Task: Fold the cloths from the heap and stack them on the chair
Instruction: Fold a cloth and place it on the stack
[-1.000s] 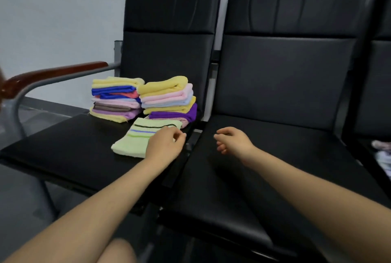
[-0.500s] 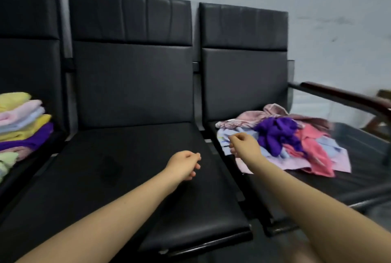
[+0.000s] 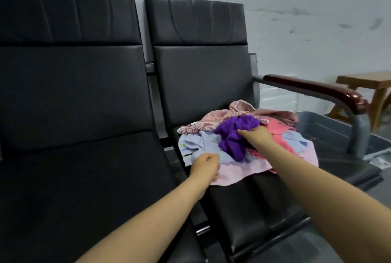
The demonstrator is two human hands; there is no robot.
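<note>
Chairs: We see a row of black padded seats against a pale wall; the middle chair (image 3: 88, 157) fills the left of the view, and the right chair (image 3: 203, 85) stands just beside it.
Armrest: The right chair carries a dark red-brown armrest (image 3: 317, 91) on a grey metal support at its far side.
Bench: A wooden bench (image 3: 372, 85) stands well apart at the right edge, near the wall.
Bin: We make out a grey bin (image 3: 338, 127) behind the armrest support, beside the right chair.
Heap: The heap of cloths (image 3: 239, 152) lies unfolded on the seat of the right chair, with a pale pink cloth (image 3: 254, 169) at the bottom, a light blue cloth (image 3: 198, 144) on its left part, a coral cloth (image 3: 277, 129) to the right, and patterned pink cloths (image 3: 213, 119) at the back.
Purple cloth: The purple cloth (image 3: 234, 138) sits crumpled on top of the heap, near its middle.
Right hand: Our right hand (image 3: 254, 136) reaches across the heap and grips the purple cloth at its upper right part, fingers curled into the fabric.
Left hand: Our left hand (image 3: 205, 167) is at the near left edge of the heap, fingers curled, touching the light blue and pale pink cloths; we cannot tell whether it pinches either of them.
</note>
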